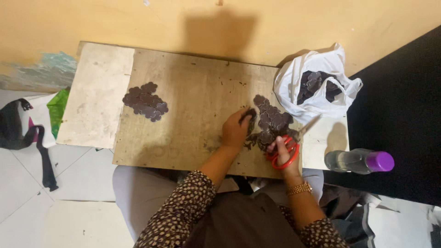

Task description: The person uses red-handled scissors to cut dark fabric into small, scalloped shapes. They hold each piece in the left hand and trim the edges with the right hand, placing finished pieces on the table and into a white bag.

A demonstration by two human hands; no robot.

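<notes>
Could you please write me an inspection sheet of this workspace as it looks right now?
Surface: wooden board resting across the person's lap, scattered with small dark scraps.
Job's things: sheet of dark scalloped pieces; red-handled scissors with blades pointing towards the bag.
Clutter: a separate cut cluster of dark pieces lies apart on the board; white plastic bag holds more dark pieces; clear bottle with purple cap lies on its side.
Hands: left hand pinches the sheet's edge; right hand grips the scissors.
Cables: nothing seen.
Surroundings: yellow wall, white tiled floor, black bag, green bag.
</notes>
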